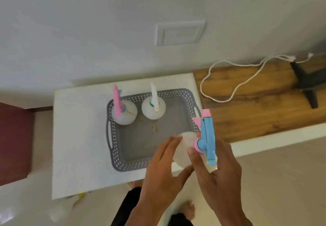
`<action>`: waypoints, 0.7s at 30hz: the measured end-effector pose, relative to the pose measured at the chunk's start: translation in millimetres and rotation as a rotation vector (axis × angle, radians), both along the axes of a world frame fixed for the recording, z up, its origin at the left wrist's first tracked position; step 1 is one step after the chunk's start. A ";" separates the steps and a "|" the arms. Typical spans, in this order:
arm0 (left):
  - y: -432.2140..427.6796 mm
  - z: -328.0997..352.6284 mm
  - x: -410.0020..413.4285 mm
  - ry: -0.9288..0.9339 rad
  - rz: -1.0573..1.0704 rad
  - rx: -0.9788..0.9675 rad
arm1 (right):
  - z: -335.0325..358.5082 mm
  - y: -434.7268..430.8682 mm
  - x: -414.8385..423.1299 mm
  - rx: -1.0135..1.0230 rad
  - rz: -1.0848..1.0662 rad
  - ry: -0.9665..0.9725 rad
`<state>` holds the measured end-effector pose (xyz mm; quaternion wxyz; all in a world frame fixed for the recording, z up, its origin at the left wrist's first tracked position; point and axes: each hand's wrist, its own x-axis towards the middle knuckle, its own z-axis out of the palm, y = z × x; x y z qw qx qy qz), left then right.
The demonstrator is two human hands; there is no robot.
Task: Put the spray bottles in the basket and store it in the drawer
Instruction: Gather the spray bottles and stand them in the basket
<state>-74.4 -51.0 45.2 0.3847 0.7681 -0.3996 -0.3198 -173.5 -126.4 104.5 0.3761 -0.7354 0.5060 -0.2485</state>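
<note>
Held bottle: the blue-and-pink spray bottle (pixel 204 137) is over the near right corner of the basket (pixel 112 155), not yet set down
Hands: the left hand (pixel 164 164) is curled around its round white body, the right hand (pixel 218 169) is wrapped at the neck under the trigger
Other bottles: the pink-trigger bottle (pixel 123 110) and the white-trigger bottle (pixel 153 106) stand upright inside, at the far side
Risk: the smooth round body can slip; set on the rim, it may tip out or knock a neighbour
Materials: grey plastic basket with perforated walls and cut-out handles; translucent bulbous bottles; smooth white desk (pixel 79 137)
Drawer: I cannot see it
</note>
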 end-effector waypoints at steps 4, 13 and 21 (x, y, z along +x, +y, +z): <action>-39.3 -10.2 24.3 -0.077 0.020 0.010 | -9.3 -24.2 32.5 -0.150 0.056 0.074; -102.2 -50.9 33.1 -0.237 0.004 0.238 | -64.4 -80.1 48.4 -0.007 0.034 0.165; -135.2 -76.7 37.5 -0.205 0.051 0.276 | -97.2 -117.0 57.4 -0.002 0.121 0.151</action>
